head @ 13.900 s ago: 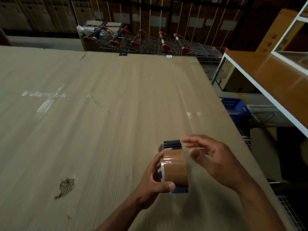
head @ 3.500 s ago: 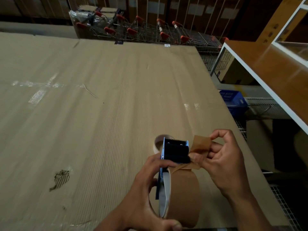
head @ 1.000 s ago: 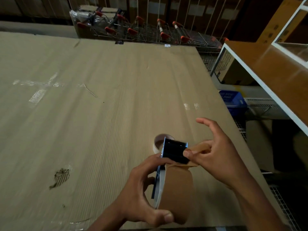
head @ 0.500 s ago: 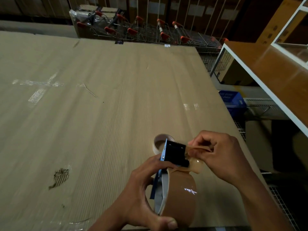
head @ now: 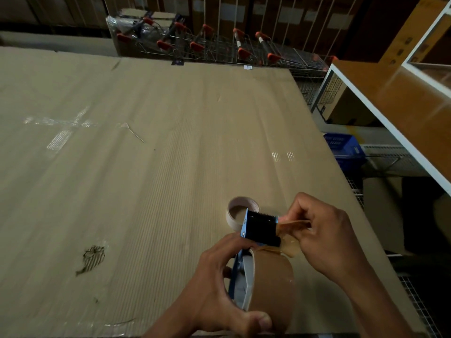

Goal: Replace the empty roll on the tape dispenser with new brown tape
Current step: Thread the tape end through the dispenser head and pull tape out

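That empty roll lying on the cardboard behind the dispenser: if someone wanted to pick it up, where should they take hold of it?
The empty roll lies flat with its open hole facing up, so coming from above looks best: one finger inside the hole, thumb outside, pinching its thin wall. The far-left rim is the freest spot, since the dispenser covers its near-right side. A grip across the whole ring from above would probably work too.

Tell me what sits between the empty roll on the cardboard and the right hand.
In the head view, the tape dispenser's black toothed head stands between the empty roll and the right hand, which pinches the brown tape's loose end.
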Demonstrator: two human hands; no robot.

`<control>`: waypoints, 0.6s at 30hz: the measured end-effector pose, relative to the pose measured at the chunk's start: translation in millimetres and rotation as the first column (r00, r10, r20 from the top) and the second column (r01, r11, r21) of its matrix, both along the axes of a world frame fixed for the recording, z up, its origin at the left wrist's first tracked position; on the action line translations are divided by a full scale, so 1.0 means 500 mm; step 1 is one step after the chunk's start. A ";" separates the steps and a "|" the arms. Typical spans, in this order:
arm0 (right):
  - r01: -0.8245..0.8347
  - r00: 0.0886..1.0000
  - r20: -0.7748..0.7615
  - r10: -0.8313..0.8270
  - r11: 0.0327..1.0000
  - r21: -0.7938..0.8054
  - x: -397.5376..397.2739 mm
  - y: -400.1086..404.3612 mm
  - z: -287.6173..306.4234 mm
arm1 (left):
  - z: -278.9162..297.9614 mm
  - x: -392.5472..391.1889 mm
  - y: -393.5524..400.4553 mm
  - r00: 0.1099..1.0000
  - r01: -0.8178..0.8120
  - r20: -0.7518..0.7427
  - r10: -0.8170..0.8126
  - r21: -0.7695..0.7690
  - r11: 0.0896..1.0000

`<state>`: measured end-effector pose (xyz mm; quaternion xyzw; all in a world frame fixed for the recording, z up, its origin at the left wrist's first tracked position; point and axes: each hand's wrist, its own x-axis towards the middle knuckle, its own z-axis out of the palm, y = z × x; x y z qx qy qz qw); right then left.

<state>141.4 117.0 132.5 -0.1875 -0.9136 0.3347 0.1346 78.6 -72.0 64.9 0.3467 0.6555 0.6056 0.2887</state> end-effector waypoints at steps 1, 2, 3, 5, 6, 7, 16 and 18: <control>0.006 1.000 0.000 -0.006 1.000 0.008 0.000 -0.001 0.000 | 0.002 0.000 0.000 1.000 0.001 0.008 -0.001 0.004 1.000; 0.018 1.000 0.001 -0.018 1.000 0.015 -0.001 -0.001 0.000 | 0.004 0.001 -0.001 1.000 0.003 0.017 -0.003 0.008 1.000; 0.031 1.000 0.004 -0.031 0.999 0.020 -0.001 0.000 -0.001 | 0.006 0.001 -0.001 1.000 0.008 0.021 -0.008 0.010 1.000; 0.056 0.998 0.007 -0.057 0.998 0.026 -0.002 0.001 -0.003 | 0.007 0.002 0.000 1.000 0.019 0.012 -0.019 0.005 1.000; 0.069 0.998 0.007 -0.069 0.997 0.026 -0.002 0.001 -0.003 | 0.007 0.003 0.000 1.000 0.021 0.018 -0.022 0.005 1.000; 0.081 0.997 0.004 -0.081 0.996 0.023 -0.002 0.000 -0.004 | 0.006 0.004 0.000 0.999 0.017 0.033 -0.017 0.010 1.000; 0.142 0.990 -0.006 -0.143 0.990 -0.020 -0.006 -0.005 -0.013 | 0.000 0.014 -0.001 0.984 -0.044 0.175 0.036 0.041 0.998; 0.137 0.990 -0.024 -0.137 0.990 0.012 -0.008 -0.009 -0.017 | 0.004 0.009 -0.001 0.985 -0.027 0.169 0.026 0.004 1.000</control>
